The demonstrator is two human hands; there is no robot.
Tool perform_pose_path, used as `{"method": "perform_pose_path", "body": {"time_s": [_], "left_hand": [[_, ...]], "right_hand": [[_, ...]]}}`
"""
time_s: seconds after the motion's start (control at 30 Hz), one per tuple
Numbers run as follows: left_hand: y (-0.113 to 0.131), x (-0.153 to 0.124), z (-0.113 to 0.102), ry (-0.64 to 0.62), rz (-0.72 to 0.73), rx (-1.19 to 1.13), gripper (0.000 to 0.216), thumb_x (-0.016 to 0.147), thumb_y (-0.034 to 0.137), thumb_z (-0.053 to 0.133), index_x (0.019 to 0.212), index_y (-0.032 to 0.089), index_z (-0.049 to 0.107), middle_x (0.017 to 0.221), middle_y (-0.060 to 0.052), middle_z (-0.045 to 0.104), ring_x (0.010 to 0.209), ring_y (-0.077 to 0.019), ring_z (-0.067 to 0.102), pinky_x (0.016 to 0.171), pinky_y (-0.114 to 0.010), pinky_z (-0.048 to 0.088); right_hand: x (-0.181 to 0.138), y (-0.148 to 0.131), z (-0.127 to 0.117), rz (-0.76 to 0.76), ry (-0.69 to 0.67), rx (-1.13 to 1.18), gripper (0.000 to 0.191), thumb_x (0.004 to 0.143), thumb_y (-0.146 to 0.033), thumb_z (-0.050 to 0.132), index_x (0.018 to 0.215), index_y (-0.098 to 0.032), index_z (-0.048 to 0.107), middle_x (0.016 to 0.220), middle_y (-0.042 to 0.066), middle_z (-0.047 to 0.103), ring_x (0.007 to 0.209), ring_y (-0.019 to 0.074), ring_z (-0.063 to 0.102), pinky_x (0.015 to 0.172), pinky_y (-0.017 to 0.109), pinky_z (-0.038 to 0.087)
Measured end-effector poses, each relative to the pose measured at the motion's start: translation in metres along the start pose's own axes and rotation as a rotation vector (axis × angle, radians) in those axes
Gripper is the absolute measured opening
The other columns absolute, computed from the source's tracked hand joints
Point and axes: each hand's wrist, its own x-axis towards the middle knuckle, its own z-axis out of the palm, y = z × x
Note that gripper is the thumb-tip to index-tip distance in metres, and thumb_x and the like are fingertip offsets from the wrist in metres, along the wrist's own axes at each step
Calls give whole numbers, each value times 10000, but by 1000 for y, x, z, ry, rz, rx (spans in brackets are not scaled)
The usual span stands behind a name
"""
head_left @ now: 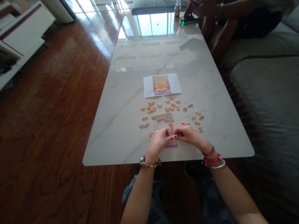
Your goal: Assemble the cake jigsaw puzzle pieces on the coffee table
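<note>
Between the fingertips of both hands is a small pale puzzle piece (174,136), held just over a partly joined section of jigsaw puzzle (172,144) with a pink and purple edge. My left hand (160,140) pinches at the piece's left side, partly covering that section. From the right, my right hand (189,135) pinches the same piece, its fingers curled. Farther up lies another joined strip of puzzle (163,117), brownish with coloured spots. Loose orange and pink puzzle pieces (169,109) lie beyond it, and more pieces (197,117) lie to the right.
An unfolded reference sheet (148,87) with a cartoon picture lies beyond the pieces on the white marble-look table (130,130). At the far end stands a bottle (177,11), near another person's hands (205,7). A grey sofa (266,81) runs along the right.
</note>
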Motion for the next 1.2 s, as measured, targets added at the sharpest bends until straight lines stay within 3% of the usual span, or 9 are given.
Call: {"method": "perform_pose_path", "body": {"time_s": [0.4, 0.83, 0.97, 1.1, 1.2], "left_hand": [[-8, 1, -4, 14, 28, -7, 159, 684, 326, 549, 767, 198, 595, 597, 30, 537, 582, -99, 475, 502, -203, 280], [6, -8, 3, 0, 50, 42, 86, 692, 256, 535, 724, 185, 573, 635, 8, 569, 589, -112, 488, 516, -213, 292], [-6, -5, -7, 18, 40, -26, 103, 700, 275, 520, 695, 178, 553, 571, 28, 516, 560, -96, 464, 504, -205, 293], [-16, 0, -17, 140, -28, -164, 132, 699, 293, 522, 677, 163, 519, 645, 5, 551, 621, -104, 507, 552, -210, 370], [-19, 1, -19, 154, -29, -312, 136, 689, 293, 534, 696, 160, 508, 690, -7, 574, 645, -106, 535, 580, -218, 410]], "right_hand": [[1, -3, 0, -3, -38, -60, 105, 660, -176, 649, 743, -163, 586, 697, 9, 552, 657, 120, 484, 603, 226, 362], [3, -2, 6, 23, 9, -53, 147, 644, -78, 591, 747, -160, 524, 689, -3, 553, 635, 112, 479, 570, 215, 338], [3, -1, 5, 38, 0, -34, 187, 618, -137, 658, 759, -161, 536, 672, -10, 539, 614, 110, 470, 557, 217, 340], [3, -4, 3, 59, 5, -17, 218, 605, -175, 688, 772, -162, 549, 676, -7, 543, 614, 109, 473, 563, 222, 352], [3, -5, 3, 65, 3, -25, 207, 601, -182, 695, 747, -160, 550, 669, -5, 547, 612, 110, 477, 556, 222, 354]]}}
